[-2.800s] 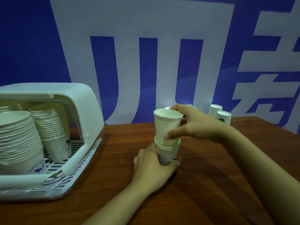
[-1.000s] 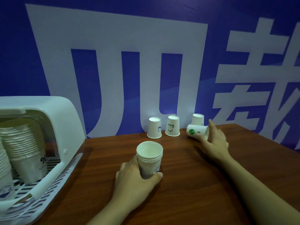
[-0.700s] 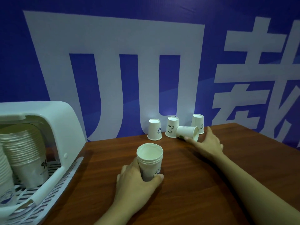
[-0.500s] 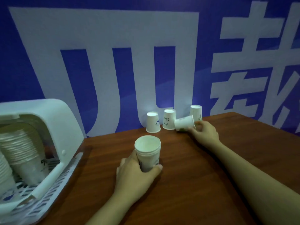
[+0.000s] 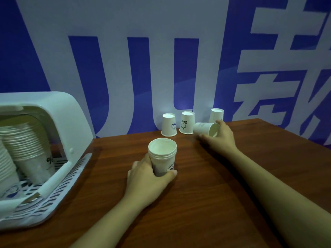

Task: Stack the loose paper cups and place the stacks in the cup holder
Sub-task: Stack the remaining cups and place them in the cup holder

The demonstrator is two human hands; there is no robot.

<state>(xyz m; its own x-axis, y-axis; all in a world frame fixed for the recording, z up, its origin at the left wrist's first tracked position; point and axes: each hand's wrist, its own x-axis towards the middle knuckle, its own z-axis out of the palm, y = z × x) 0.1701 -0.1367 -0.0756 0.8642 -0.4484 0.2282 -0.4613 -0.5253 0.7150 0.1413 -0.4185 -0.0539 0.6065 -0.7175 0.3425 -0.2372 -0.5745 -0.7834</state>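
Right hand (image 5: pixel 221 138) grip now pinches tipped cup (image 5: pixel 206 129), apparently lifted; left hand (image 5: pixel 148 178) still wraps stack (image 5: pixel 162 161); open surface (image 5: pixel 232 176) between.

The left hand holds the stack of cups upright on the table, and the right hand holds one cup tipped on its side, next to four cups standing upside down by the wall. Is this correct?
Not quite: the head view shows three upside-down cups by the wall, not four. The rest holds: the left hand grips the upright stack, and the right hand holds a tipped cup.
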